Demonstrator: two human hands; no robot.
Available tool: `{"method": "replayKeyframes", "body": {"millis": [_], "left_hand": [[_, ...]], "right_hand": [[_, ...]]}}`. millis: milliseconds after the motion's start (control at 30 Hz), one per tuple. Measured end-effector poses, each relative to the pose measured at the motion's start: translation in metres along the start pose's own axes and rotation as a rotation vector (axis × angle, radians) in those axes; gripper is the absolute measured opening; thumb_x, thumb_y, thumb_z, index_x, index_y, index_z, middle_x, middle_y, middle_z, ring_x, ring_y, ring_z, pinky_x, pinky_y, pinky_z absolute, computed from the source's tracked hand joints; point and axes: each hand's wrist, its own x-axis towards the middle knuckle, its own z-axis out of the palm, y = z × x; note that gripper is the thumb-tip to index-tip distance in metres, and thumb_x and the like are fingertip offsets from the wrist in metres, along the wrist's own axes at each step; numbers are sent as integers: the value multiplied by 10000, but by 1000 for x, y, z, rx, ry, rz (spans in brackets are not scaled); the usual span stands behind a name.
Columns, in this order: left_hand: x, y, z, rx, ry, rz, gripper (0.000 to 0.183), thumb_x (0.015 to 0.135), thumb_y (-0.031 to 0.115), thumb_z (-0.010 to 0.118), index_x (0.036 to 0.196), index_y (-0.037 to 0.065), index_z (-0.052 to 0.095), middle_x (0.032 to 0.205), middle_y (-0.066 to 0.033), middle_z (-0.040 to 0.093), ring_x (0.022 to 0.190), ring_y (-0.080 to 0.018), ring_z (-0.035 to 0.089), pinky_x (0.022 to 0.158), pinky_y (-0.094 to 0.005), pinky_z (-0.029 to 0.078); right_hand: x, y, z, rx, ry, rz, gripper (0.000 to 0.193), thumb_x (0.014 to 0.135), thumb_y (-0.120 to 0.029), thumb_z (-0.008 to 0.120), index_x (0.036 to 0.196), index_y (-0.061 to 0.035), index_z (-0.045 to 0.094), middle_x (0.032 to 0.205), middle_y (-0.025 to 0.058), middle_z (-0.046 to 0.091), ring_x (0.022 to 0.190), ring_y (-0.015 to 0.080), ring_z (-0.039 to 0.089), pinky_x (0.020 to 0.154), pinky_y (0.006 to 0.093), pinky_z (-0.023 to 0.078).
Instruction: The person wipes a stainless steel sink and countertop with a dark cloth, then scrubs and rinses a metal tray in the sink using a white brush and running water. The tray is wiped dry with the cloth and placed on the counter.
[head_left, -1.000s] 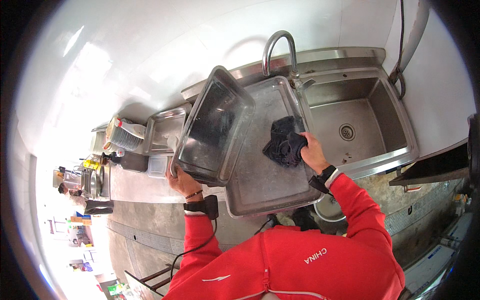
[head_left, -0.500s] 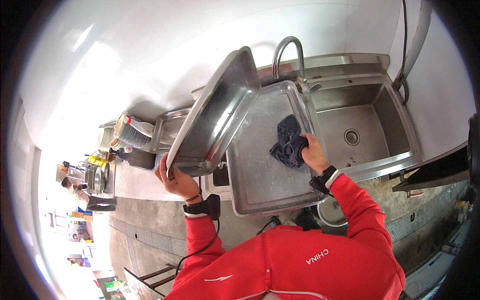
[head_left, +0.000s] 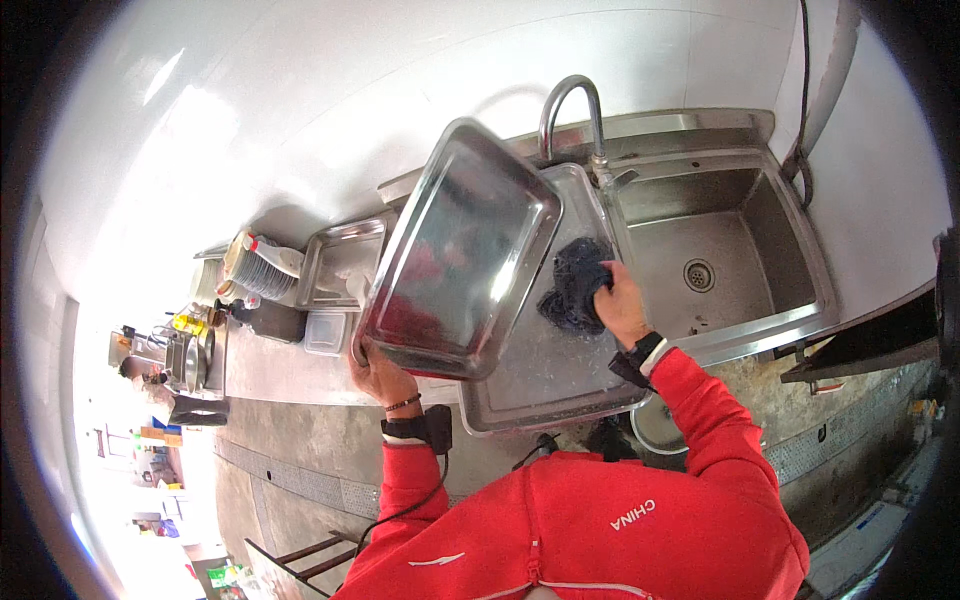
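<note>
My left hand [head_left: 383,376] grips the near-left corner of a deep stainless steel pan [head_left: 455,250]. The pan is raised and tilted, with its shiny outer bottom facing me. Under my right hand [head_left: 622,306] is a bunched dark cloth [head_left: 577,285], held in closed fingers. It sits over a large shallow steel tray [head_left: 530,410], whose left part the pan hides. Small bright droplets show on the tray near the cloth.
Right of the tray is a steel sink [head_left: 690,245] with a drain; a curved faucet [head_left: 572,95] rises behind. Leftward stand a small steel tray [head_left: 340,265], a lidded plastic box [head_left: 326,332] and stacked plates [head_left: 262,268]. A person [head_left: 160,395] is at the far left.
My left hand has turned the pan from showing its hollow inside to showing its outer bottom, bringing it lower and nearer the cloth. My right hand still holds the cloth, nearly in place.
</note>
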Motion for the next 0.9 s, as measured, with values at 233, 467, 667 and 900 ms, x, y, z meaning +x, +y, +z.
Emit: {"method": "replayKeyframes", "body": {"millis": [233,467,667,900], "left_hand": [[-26,-30,8,-166,33,-236,420,822,-112,500,1211,13,597,1073,-57,651,947,-191,621,860,-323,509],[-24,-9,-4,-163,-43,-386,562,719,-126,457,1238,26,612,1123,-86,665,944,-226,653,816,-332,551],[-22,19,-21,-97,-159,-337,584,679,-143,464,1228,-37,630,1154,-114,648,1009,-250,654,885,-340,546],[-13,30,-44,-64,-158,-181,544,714,-159,452,1208,-44,649,1172,-145,676,1040,-255,662,912,-374,551]], "right_hand": [[-47,-66,67,111,-457,-601,557,608,59,606,1147,-81,605,1103,142,594,1096,369,553,937,453,438],[-44,-30,93,-346,-491,-816,99,724,-173,637,796,-116,675,911,88,547,879,288,539,764,419,397],[46,-12,93,-779,-348,-782,121,759,-183,610,721,-97,686,913,107,597,904,284,558,766,423,399],[91,8,71,-1046,-525,-669,183,849,-180,590,876,-103,754,1031,149,632,1031,315,570,890,449,402]]}}
